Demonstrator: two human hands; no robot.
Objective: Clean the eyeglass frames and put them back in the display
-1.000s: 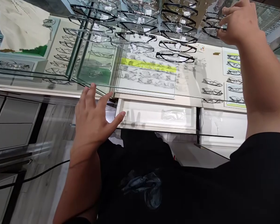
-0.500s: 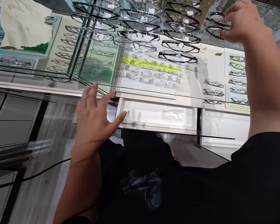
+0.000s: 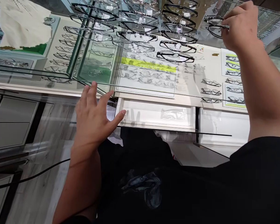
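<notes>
My right hand (image 3: pixel 242 26) is closed on the right end of a pair of black-rimmed eyeglasses (image 3: pixel 213 31) on the glass counter top. Just behind that pair sits another dark-framed pair (image 3: pixel 212 19), partly hidden by my fingers. My left hand (image 3: pixel 91 119) hovers open over the counter's near edge, fingers and thumb spread, holding nothing. Between my hands, tagged eyeglasses stand in columns on the glass; the nearest black pair (image 3: pixel 175 57) is at the front of its column.
Under the glass, more eyeglasses (image 3: pixel 211 82) lie in rows on white shelving. An open white drawer (image 3: pixel 142 119) below the near edge holds a clear plastic packet (image 3: pixel 173 114). A cream cloth (image 3: pixel 24 23) lies at the far left. A black cable (image 3: pixel 46 169) crosses the lower left.
My right hand has shifted slightly left and down in view, its fingers drawn in closer around the front pair. My left hand has stayed nearly still, and the view has moved a little.
</notes>
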